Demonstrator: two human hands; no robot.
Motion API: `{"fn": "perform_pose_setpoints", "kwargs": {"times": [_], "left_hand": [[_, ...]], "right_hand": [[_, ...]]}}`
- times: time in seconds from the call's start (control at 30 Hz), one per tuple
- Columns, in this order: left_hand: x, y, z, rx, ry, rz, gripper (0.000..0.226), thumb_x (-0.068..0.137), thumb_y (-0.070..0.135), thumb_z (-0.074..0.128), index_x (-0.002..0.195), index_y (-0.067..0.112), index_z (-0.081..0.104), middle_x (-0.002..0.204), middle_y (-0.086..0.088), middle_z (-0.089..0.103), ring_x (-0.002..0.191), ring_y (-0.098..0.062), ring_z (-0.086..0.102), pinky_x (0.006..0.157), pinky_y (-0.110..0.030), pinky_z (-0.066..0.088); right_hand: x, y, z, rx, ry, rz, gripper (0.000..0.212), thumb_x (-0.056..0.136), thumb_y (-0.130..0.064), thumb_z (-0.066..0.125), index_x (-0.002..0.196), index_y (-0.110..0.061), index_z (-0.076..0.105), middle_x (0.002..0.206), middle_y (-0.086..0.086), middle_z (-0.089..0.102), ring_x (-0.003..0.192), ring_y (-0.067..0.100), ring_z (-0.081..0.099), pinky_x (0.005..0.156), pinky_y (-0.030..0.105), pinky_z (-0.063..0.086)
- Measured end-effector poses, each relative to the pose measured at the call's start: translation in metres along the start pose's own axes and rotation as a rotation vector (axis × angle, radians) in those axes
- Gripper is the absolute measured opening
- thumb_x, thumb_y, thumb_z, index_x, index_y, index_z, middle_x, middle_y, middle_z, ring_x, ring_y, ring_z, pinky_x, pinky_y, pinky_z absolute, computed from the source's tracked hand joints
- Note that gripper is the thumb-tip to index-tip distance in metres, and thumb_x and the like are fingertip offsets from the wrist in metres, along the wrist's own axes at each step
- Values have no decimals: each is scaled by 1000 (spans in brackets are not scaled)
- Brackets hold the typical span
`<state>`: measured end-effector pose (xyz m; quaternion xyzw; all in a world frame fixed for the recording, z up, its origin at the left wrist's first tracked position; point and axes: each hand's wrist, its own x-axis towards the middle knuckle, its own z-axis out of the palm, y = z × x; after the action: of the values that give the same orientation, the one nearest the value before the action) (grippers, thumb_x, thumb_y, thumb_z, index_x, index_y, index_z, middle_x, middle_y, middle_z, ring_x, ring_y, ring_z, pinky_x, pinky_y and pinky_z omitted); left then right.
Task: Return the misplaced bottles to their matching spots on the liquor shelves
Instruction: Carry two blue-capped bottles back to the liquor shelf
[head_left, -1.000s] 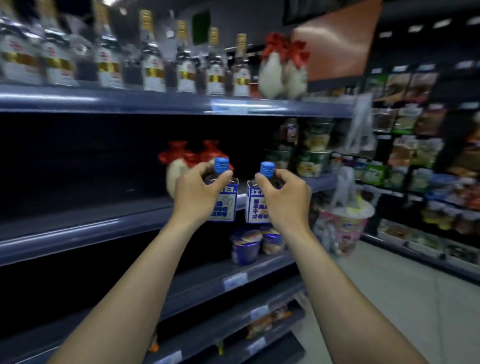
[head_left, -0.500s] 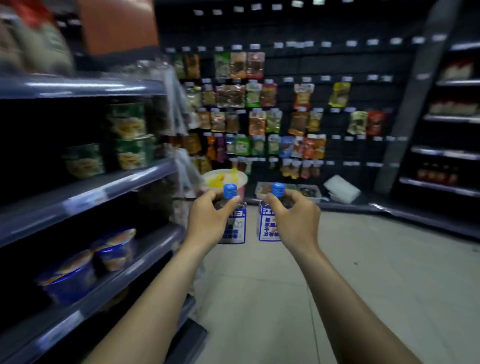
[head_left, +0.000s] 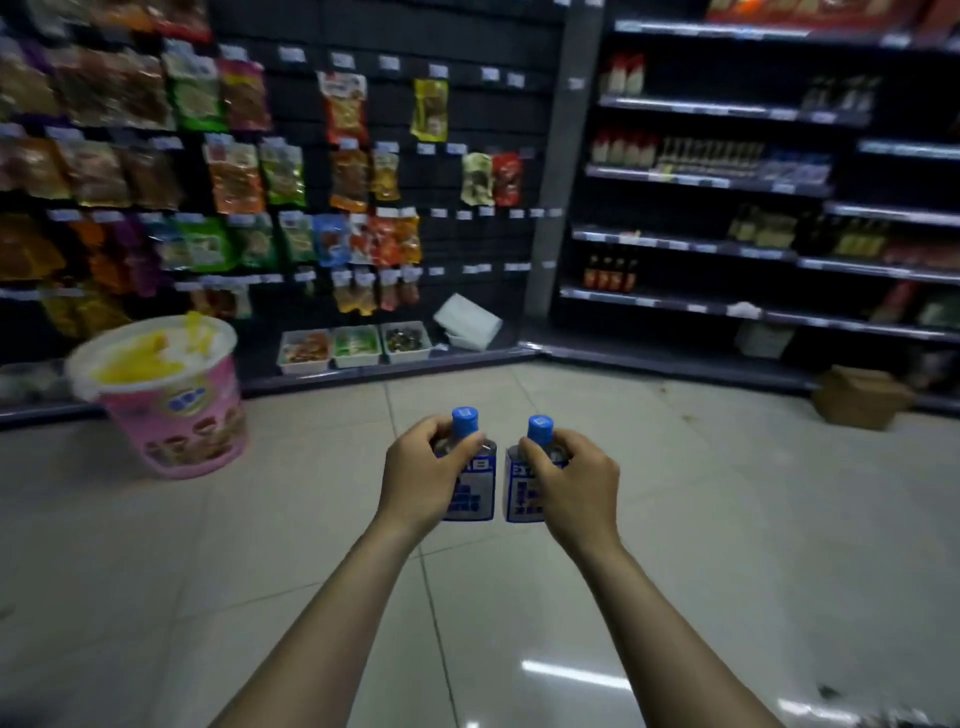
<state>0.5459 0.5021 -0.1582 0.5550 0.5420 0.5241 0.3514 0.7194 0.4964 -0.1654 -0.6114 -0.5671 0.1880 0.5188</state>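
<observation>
Two small bottles with blue caps and blue-and-white labels are held upright above the tiled floor (head_left: 701, 545), to the right of the pink tub (head_left: 171, 410) and nearer the camera than it. The left bottle (head_left: 475, 486) is gripped by the left hand (head_left: 421, 478), whose fingers and thumb are curled round its shoulder just below the cap. The right bottle (head_left: 519, 491) is gripped in the same way by the right hand (head_left: 576, 483). The bottles are side by side, parted by a narrow gap and not touching. The tub is blurred, and its top is white and yellow. Behind the tub, a dark wall hung with snack packets (head_left: 234, 176) is seen. Three white trays (head_left: 356, 345) are set at the wall's foot, right of the tub. Far to the right of the tub, shelves (head_left: 727, 179) stocked with rows of bottles can be made out, and a cardboard box (head_left: 860, 397) is seen on the floor before them.
</observation>
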Motion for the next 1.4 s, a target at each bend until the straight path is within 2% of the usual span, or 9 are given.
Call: {"fn": "perform_pose_setpoints", "kwargs": {"times": [0.17,0.33,0.47,0.6,0.77,0.87,1.03,1.27,1.4], "left_hand": [[80,-8,104,18,-141,-13,10,85,33,77,91,27,71,86,12,73,77,-2,66,63,-10,45],[150,-22,215,33,-225,-31,17,87,28,78,101,21,72,97,6,73,88,-8,67,74,-18,48],[215,-24,314,13,-241,-30,14,87,30,77,97,21,72,91,7,73,83,-7,68,71,-19,49],[280,-9,412,3,-251,-6,14,85,35,76,92,24,72,86,7,73,79,-8,67,66,-19,50],[352,9,517,10,-263,18,9,88,32,76,92,26,70,86,7,72,77,-5,66,68,-21,50],[391,14,572,3,-266,33,10,88,34,74,94,27,70,89,7,73,83,-8,68,71,-25,54],[454,15,655,-9,-304,54,10,89,32,76,96,30,69,89,12,74,81,-1,68,65,-11,49],[567,7,779,-50,-311,36,10,87,31,77,95,28,72,89,13,76,80,-5,71,68,-19,55],[640,10,849,-77,-308,45,9,88,30,77,93,29,71,88,16,75,79,-3,70,66,-15,52]], "right_hand": [[87,74,-25,-13,60,117,16,89,-27,75,76,-20,68,71,-4,65,67,14,58,63,31,45],[172,153,-56,3,113,191,19,89,-28,76,73,-25,66,69,-7,64,65,8,57,60,20,40],[256,219,-89,-13,151,191,30,88,-28,76,66,-24,57,63,-6,55,59,8,49,56,16,36],[351,276,-133,0,154,183,24,89,-30,76,70,-25,61,67,-6,60,64,10,54,59,23,41],[457,328,-186,-18,174,188,20,90,-30,77,75,-25,65,71,-8,64,66,5,57,58,13,40],[511,361,-210,-36,187,183,17,91,-32,76,79,-25,66,74,-8,66,69,7,61,59,13,42],[597,414,-233,-43,206,189,16,92,-34,76,83,-23,69,77,-7,68,71,9,65,60,17,48],[738,490,-250,-34,239,176,10,92,-33,76,93,-24,72,81,-9,70,74,3,66,61,10,46],[832,530,-266,-75,254,175,10,91,-31,77,87,-23,71,78,-9,69,72,7,65,63,15,46]]}}
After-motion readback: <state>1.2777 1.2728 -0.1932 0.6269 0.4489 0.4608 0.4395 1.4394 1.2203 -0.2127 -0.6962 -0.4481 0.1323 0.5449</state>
